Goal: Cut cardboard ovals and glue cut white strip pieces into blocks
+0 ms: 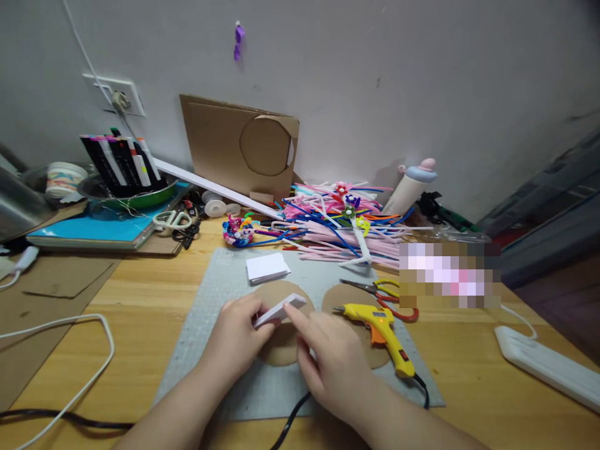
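My left hand [241, 328] pinches a slim, folded white paper strip [276, 311] between thumb and fingers. The index finger of my right hand [335, 356] reaches out and touches the strip's edge; its thumb stays apart below. Under both hands lies a round cardboard disc [284, 348], partly covered. A second cardboard disc [338, 297] is to its right, with a yellow hot glue gun [382, 325] resting over it. Just beyond the discs sits a small white stack of folded paper or card [267, 267]. Everything here rests on a grey cutting mat [206, 306].
Scissors [375, 289] with yellow and red handles lie by the glue gun. Pipe cleaners [328, 234] are heaped behind the mat. A cardboard sheet [220, 140] leans on the wall. Markers [124, 162] stand at left, a power strip [544, 359] at right. Cables cross the front.
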The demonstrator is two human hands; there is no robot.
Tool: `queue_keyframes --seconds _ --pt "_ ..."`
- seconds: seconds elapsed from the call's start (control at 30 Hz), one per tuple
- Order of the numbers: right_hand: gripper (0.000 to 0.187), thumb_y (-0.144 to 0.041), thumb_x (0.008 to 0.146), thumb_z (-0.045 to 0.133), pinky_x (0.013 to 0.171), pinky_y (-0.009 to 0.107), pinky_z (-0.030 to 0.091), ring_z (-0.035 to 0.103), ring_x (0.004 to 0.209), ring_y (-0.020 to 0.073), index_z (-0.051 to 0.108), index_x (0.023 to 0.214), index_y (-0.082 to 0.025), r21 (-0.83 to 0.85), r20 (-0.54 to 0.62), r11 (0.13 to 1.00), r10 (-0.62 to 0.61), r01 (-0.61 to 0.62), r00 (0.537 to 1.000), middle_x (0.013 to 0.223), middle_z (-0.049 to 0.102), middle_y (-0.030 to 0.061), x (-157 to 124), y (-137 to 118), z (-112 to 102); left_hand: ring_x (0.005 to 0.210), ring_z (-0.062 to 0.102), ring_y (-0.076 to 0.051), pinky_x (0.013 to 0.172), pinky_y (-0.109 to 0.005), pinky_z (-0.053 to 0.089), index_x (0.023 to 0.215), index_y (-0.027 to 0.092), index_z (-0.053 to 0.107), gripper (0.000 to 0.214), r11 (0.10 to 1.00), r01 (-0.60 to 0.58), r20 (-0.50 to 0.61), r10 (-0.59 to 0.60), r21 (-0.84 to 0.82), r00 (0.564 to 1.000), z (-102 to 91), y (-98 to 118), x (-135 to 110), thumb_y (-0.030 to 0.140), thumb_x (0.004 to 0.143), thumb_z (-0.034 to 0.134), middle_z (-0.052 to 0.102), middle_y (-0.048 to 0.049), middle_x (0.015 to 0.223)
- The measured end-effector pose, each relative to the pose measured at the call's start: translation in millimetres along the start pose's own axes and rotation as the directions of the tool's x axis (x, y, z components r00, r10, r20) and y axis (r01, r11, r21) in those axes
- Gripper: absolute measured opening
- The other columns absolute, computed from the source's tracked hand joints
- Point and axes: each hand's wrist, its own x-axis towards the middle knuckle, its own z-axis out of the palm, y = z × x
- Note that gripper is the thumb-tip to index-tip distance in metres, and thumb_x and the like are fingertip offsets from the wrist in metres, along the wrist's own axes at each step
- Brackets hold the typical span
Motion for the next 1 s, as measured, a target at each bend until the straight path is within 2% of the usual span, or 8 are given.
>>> queue_keyframes --seconds 0.07,0.17,0.37,0.53,0.77,0.9,0.97,1.0 --pt "0.062 -0.01 0.083 0.044 0.062 0.032 0.039 0.058 0.072 0.0204 0.031 0.143 -0.022 0.02 0.104 1.0 0.022 -0.024 0.994 0.087 0.065 0.0046 -1 -3 2 0.063 0.051 -0.017 0.061 -0.028 0.031 0.061 0.02 0.053 0.017 1.0 -0.011 -0.008 0.011 -0.001 1.0 3.2 0 1 0.024 0.076 0.059 0.058 0.0016 0.063" --pt "0.064 -0.01 0.083 0.044 0.059 0.03 0.039 0.062 0.071 0.0197 0.029 0.145 -0.022 0.008 0.172 0.998 0.058 -0.06 0.983 0.09 0.069 0.0041 -2 -5 6 0.065 0.051 -0.016 0.062 -0.028 0.032 0.059 0.019 0.052 0.018 1.0 -0.027 -0.022 0.027 -0.002 0.999 5.4 2 1 0.02 0.076 0.058 0.058 0.0015 0.065" --pt "0.064 -0.011 0.082 0.047 0.06 0.028 0.04 0.065 0.074 0.0196 0.032 0.144 -0.023 0.012 0.178 0.996 0.079 -0.083 0.981 0.093 0.071 0.0047 -2 -3 12 0.073 0.055 -0.017 0.069 -0.029 0.034 0.066 0.02 0.061 0.01 0.999 -0.038 -0.044 0.037 -0.028 0.998 2.9 2 0 0.02 0.076 0.059 0.061 0.0004 0.072" --pt "0.067 -0.011 0.082 0.047 0.06 0.028 0.04 0.064 0.074 0.0195 0.03 0.144 -0.027 0.002 0.217 0.997 0.074 -0.076 0.973 0.09 0.07 0.003 2 -4 12 0.067 0.053 -0.016 0.061 -0.026 0.033 0.06 0.019 0.056 0.015 0.998 0.025 -0.018 -0.026 -0.066 0.999 4.0 -1 -1 0.017 0.075 0.056 0.058 0.0003 0.069" --pt "0.072 -0.008 0.077 0.048 0.06 0.029 0.041 0.066 0.074 0.021 0.033 0.143 -0.03 -0.045 0.261 0.994 0.108 -0.1 0.959 0.091 0.071 0.0029 3 -8 19 0.067 0.052 -0.016 0.06 -0.026 0.033 0.06 0.019 0.056 0.013 0.997 0.05 -0.014 -0.051 -0.062 0.999 7.1 -4 -1 0.014 0.072 0.054 0.058 -0.0003 0.07" --pt "0.069 -0.007 0.077 0.048 0.06 0.028 0.043 0.065 0.073 0.0197 0.036 0.141 -0.029 0.054 0.216 0.993 0.094 -0.108 0.972 0.092 0.071 0.0029 1 -6 19 0.068 0.053 -0.017 0.062 -0.027 0.034 0.06 0.019 0.058 0.013 0.998 0.037 -0.01 -0.038 -0.051 0.999 4.1 -2 -1 0.015 0.072 0.056 0.06 -0.0005 0.068" --pt "0.061 -0.008 0.08 0.047 0.064 0.027 0.045 0.064 0.074 0.017 0.041 0.137 -0.029 0.196 0.092 0.976 0.075 -0.092 0.993 0.096 0.069 0.0022 1 -2 15 0.072 0.055 -0.018 0.067 -0.028 0.036 0.065 0.02 0.063 0.01 0.995 0.036 -0.031 -0.039 -0.094 0.999 1.6 -1 -1 0.019 0.075 0.058 0.063 -0.0007 0.071" --pt "0.055 -0.009 0.082 0.046 0.066 0.027 0.046 0.062 0.076 0.0161 0.045 0.133 -0.029 0.263 -0.016 0.962 0.081 -0.073 0.997 0.097 0.067 0.002 1 0 12 0.075 0.057 -0.019 0.069 -0.029 0.038 0.071 0.02 0.065 0.008 0.986 0.051 -0.045 -0.059 -0.157 0.997 0.7 -1 -1 0.023 0.076 0.059 0.064 -0.0008 0.074"
